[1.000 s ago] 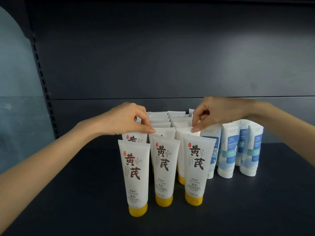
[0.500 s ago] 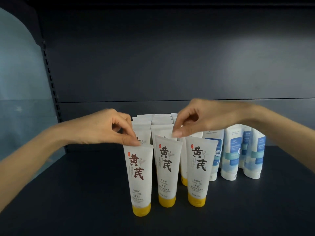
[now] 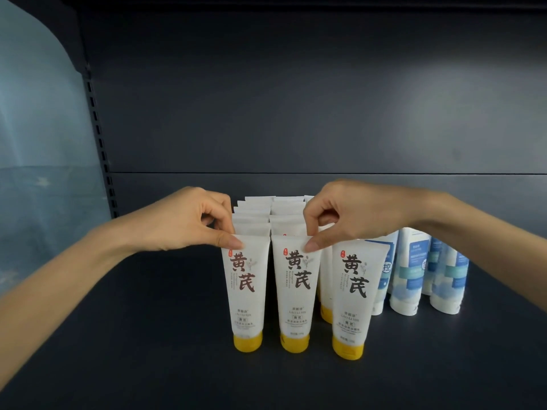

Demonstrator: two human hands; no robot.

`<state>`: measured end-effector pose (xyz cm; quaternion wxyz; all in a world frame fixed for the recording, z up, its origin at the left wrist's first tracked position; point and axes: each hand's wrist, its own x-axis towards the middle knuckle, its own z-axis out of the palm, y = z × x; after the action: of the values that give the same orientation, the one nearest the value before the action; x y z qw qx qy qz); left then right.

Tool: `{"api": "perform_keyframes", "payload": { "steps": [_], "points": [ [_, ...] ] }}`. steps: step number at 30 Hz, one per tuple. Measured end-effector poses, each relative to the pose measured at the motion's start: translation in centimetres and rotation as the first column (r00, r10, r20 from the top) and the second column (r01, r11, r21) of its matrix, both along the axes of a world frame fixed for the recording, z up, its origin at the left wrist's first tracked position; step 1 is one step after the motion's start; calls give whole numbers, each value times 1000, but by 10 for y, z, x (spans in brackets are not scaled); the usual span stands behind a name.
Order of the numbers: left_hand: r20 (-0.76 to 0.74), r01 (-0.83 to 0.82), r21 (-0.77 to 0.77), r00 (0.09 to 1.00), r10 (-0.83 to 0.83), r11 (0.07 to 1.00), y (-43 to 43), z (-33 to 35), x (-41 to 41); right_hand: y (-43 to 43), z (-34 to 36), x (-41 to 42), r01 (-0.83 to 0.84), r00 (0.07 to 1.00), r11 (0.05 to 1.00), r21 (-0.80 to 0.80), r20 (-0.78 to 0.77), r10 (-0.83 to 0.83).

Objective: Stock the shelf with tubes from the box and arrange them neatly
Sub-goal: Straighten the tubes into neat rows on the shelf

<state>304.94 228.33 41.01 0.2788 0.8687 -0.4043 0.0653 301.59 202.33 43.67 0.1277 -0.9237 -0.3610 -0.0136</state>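
Observation:
Three white tubes with yellow caps stand cap-down in a front row on the dark shelf (image 3: 148,335). My left hand (image 3: 183,220) pinches the top edge of the front left tube (image 3: 247,291). My right hand (image 3: 349,214) pinches the top edge of the front middle tube (image 3: 296,294). The front right tube (image 3: 352,303) stands free and leans slightly. Behind them, several more white tubes (image 3: 266,211) line up in rows toward the back; only their tops show.
Several white and blue tubes (image 3: 414,276) stand to the right of the yellow-capped ones. The shelf's dark back panel (image 3: 296,113) rises behind, and a perforated upright (image 3: 99,137) runs at the left. The shelf floor stretches bare on the left and in front.
Both hands came forward from the second-row tubes and now pinch the tops of the front left and front middle tubes. The view shifted, so the tubes sit further right in frame.

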Motion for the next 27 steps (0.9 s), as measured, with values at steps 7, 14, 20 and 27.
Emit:
{"api": "perform_keyframes", "payload": {
  "steps": [7, 14, 20, 27],
  "points": [
    [-26, 15, -30, 1000, -15, 999, -3, 0, 7, -6, -3, 5, 32, 999, 998, 47, -3, -32],
    [-52, 25, -67, 998, -29, 997, -2, -3, 9, -7, -6, 6, 30, 999, 996, 86, -33, -27],
    [-76, 27, -48, 997, -30, 998, -1, -3, 7, -9, -10, 6, 30, 999, 992, 123, -33, -26],
    [-88, 27, -105, 995, -36, 994, -6, -4, 4, -10, -12, 6, 34, 999, 989, 145, -41, -28]
  ]
}}
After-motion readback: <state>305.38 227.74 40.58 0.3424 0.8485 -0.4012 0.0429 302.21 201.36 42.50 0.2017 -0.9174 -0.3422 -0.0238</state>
